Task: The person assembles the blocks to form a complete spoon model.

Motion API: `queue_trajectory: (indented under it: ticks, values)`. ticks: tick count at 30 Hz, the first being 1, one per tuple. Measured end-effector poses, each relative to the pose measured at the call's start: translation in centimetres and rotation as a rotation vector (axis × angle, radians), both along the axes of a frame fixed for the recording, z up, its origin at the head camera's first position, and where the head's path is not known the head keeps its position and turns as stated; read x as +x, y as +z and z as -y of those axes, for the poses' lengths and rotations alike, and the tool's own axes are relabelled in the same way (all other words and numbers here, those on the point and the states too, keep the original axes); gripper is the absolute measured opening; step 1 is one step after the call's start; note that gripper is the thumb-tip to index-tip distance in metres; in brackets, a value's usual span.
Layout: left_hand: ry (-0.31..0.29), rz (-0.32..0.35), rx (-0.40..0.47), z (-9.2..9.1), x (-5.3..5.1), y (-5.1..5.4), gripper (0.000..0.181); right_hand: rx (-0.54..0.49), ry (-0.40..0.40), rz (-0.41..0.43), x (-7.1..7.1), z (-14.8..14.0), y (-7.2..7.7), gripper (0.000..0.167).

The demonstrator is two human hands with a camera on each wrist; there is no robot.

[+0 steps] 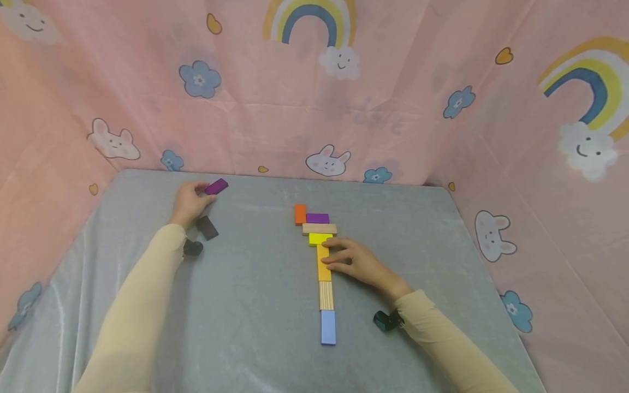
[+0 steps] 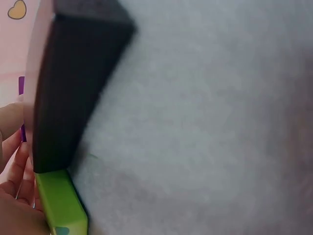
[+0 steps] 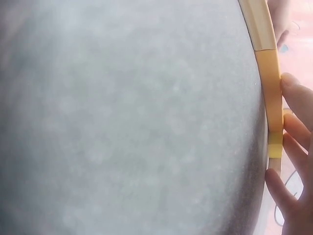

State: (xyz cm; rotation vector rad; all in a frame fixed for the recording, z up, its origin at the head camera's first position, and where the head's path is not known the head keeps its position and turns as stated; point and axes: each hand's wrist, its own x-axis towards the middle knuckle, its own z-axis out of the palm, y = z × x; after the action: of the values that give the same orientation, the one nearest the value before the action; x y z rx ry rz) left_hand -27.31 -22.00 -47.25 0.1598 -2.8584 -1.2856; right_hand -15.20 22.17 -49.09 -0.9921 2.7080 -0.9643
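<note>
At the table's far left my left hand (image 1: 190, 203) pinches a purple block (image 1: 217, 186) between thumb and fingers; only a sliver of that block (image 2: 22, 133) shows in the left wrist view. Just below this hand lies a dark brown block (image 1: 207, 227). A green block (image 2: 62, 203) touches it in the left wrist view. My right hand (image 1: 361, 265) rests its fingertips on an orange-yellow block (image 1: 324, 263) and at the edge of a yellow block (image 1: 320, 239). These belong to a column, with a striped wooden block (image 1: 326, 295) and a light blue block (image 1: 328, 327) nearer me.
Beyond the yellow block lie a plain wooden plank (image 1: 319, 229), another purple block (image 1: 318, 218) and an orange block (image 1: 300, 214). Grey cloth covers the table (image 1: 255, 305). A pink printed curtain (image 1: 245, 125) stands along the back and sides.
</note>
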Motion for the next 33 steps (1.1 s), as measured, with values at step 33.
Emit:
queue_trajectory:
  ticks: [33]
  values:
    - [0.035,-0.035,-0.068,-0.27,-0.32,-0.16,0.039,-0.002,0.004,-0.014,-0.09,-0.01,-0.18,0.023]
